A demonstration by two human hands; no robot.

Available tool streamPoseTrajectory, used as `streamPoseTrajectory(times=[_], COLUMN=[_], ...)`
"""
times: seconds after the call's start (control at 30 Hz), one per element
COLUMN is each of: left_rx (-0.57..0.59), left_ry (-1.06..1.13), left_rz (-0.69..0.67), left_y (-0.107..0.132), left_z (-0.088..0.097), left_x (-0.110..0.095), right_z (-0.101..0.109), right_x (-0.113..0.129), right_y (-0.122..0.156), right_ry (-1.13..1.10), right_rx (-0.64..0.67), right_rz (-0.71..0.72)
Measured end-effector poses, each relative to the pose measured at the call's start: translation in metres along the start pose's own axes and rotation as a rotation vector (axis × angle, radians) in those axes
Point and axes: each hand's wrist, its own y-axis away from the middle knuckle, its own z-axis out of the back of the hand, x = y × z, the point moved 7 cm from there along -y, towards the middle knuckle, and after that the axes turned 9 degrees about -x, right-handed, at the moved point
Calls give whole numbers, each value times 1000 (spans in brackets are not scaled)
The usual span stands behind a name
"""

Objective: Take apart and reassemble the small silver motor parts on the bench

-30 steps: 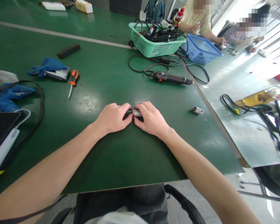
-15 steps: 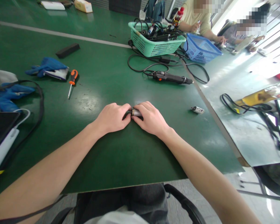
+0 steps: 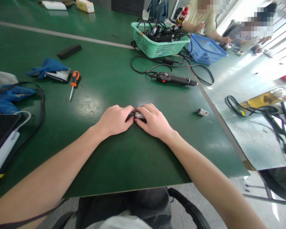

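Both hands meet over the middle of the green table around a small silver cylinder with a dark part at its left end. My left hand is closed, thumb and fingers pinching the dark end. My right hand has its fingers wrapped over the silver body, hiding most of it. To the right, apart from the hands, lies a small silver cylindrical piece with a dark tip. A black electric screwdriver rests on its side beyond my right hand. An orange-and-black screwdriver lies beyond my left hand.
A green basket full of cables and tools stands at the back, beside a blue basket. Blue gloves and a black block lie to the left. Two people sit at the far right. Cables and a yellow bottle occupy the right table.
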Motion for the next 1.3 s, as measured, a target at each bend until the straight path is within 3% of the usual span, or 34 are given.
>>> streamPoseTrajectory(times=[1.3], left_rx=[-3], left_ry=[-22], left_rz=[2], left_y=[-1], left_z=[-1], left_x=[-1], right_z=[-1], right_x=[-2], right_y=[0], right_ry=[-15], right_rx=[2], right_rz=[-14])
